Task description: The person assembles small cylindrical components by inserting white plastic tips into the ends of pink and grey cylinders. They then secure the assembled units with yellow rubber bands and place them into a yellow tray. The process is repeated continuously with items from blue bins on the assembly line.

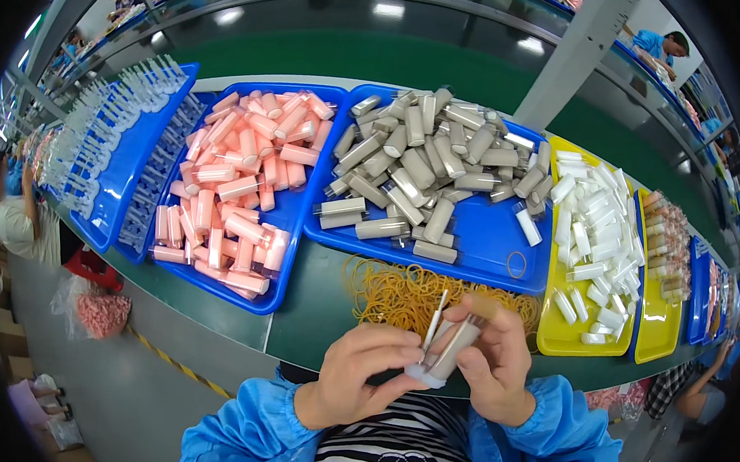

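My left hand (357, 371) pinches a translucent white plastic piece with a thin upright stem (435, 318) at its end. In the fingers of my right hand (503, 365) is a grey cylinder with a clear end (456, 348), tilted and brought against the plastic piece. Whether the two parts are joined I cannot tell. Just beyond both hands, a heap of tan rubber bands (390, 289) lies on the green table. A blue tray (495, 261) behind it holds many similar grey cylinders (417, 169).
Pink cylinders (250, 145) fill another blue tray to the left, beside stacked trays of stemmed plastic pieces (126, 119). Yellow trays (554, 338) with white cylinders (598, 217) and bundled pieces (667, 238) stand right. A grey post (583, 44) rises behind. Other people work nearby.
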The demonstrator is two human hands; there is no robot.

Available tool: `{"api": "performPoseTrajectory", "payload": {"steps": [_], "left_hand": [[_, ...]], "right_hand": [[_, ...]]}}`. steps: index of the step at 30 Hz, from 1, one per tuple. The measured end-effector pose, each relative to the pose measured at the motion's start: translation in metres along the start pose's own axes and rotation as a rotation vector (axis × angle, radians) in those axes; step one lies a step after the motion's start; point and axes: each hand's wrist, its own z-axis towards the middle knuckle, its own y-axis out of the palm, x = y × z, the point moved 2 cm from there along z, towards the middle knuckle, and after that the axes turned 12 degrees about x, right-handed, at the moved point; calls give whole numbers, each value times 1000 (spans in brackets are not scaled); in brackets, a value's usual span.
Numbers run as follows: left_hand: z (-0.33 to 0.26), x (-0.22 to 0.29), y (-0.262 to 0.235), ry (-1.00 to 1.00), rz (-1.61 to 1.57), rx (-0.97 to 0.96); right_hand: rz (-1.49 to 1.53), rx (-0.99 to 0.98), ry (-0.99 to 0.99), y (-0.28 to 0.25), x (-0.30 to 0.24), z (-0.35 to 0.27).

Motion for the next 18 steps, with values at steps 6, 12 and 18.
{"api": "performPoseTrajectory", "payload": {"steps": [6, 12, 18], "left_hand": [[1, -3, -20, 66, 81, 33], [-4, 2, -49, 19, 387, 40], [-27, -1, -66, 31, 490, 27]], "right_hand": [[-631, -181, -376, 15, -25, 61], [-897, -306, -762, 56, -12, 130], [-904, -522, -930, 138, 27, 142]]}}
